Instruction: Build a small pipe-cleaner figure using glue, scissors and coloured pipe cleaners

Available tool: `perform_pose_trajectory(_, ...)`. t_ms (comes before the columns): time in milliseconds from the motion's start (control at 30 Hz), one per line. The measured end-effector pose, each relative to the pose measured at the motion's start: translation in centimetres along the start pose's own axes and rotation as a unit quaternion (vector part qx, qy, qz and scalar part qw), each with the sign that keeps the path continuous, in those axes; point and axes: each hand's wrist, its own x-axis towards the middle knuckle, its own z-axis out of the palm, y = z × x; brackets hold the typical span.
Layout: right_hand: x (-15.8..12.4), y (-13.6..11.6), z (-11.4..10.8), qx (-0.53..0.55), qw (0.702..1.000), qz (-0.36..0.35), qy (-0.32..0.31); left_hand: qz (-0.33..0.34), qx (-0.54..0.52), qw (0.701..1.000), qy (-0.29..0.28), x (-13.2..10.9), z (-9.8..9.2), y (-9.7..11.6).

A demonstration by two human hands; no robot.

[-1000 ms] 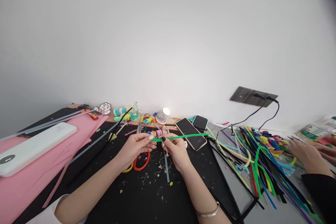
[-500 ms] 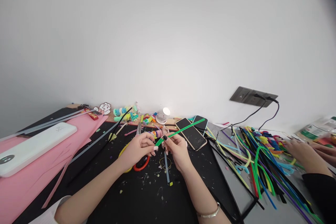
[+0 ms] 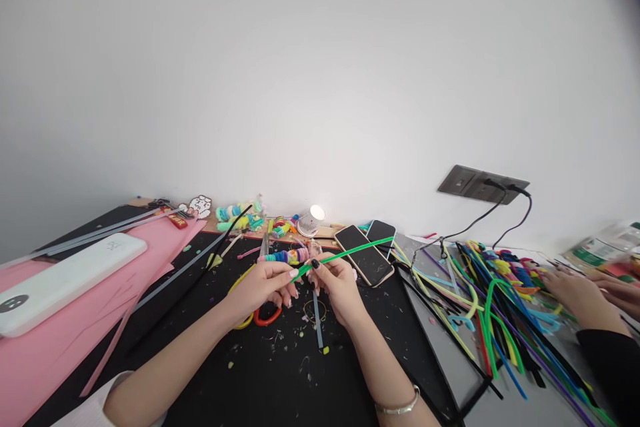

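A bright green pipe cleaner [image 3: 357, 250] runs between my two hands above the black table mat, its long free end slanting up to the right. My left hand [image 3: 270, 283] pinches its near end between thumb and fingers. Close beside it, my right hand [image 3: 333, 280] grips the same stem, thumb and fingers closed. Just beyond my fingers lies a roll of multicoloured coils [image 3: 285, 256]. Scissors with an orange and yellow handle [image 3: 267, 317] lie partly hidden under my left hand. A glue stick [image 3: 319, 323] rests below my right hand.
Two phones [image 3: 363, 253] and a paper cup [image 3: 311, 220] stand near the wall. At left, a white power bank [image 3: 75, 277] lies on pink sheets [image 3: 60, 360]. Many pipe cleaners [image 3: 500, 320] spread at right, near another person's hands [image 3: 580, 293]. Cords hang from a wall socket [image 3: 483, 185].
The green pipe cleaner's free end has tipped slightly lower. My left hand's fingers have shifted down a little, showing more of the coloured roll behind.
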Motion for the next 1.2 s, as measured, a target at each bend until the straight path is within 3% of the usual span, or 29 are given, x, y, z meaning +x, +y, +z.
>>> perform_pose_trajectory(267,-0.15,-0.1,-0.03,-0.063,0.998,-0.003,0.01,0.005,-0.035,0.996,0.078,-0.27,0.29,0.91)
perform_pose_trajectory(467,-0.32,0.36,-0.09,-0.071,0.996,0.017,-0.051,0.028,-0.025,0.99,0.137,0.07,-0.14,0.65)
perform_pose_trajectory(567,-0.35,0.26,-0.12,-0.084,0.995,0.011,-0.06,0.029,-0.005,0.992,0.125,-0.03,-0.16,0.72)
perform_pose_trajectory(767,-0.12,0.04,-0.3,-0.117,0.993,-0.003,-0.008,0.031,0.045,0.998,0.04,-0.2,0.05,0.37)
perform_pose_trajectory(867,0.03,0.06,-0.28,-0.1,0.995,0.002,0.023,0.061,0.061,0.995,0.054,-0.24,0.1,0.38)
perform_pose_trajectory(1000,0.08,-0.02,-0.17,-0.088,0.995,0.005,0.053,0.129,0.16,0.974,0.094,-0.47,0.01,0.68)
perform_pose_trajectory(1100,0.05,-0.03,-0.08,-0.085,0.994,0.009,0.062,0.176,0.262,0.943,0.107,-0.65,-0.22,0.83)
perform_pose_trajectory(1200,0.05,0.05,-0.04,-0.078,0.994,0.015,0.069,0.202,0.293,0.927,0.123,-0.69,-0.46,0.83)
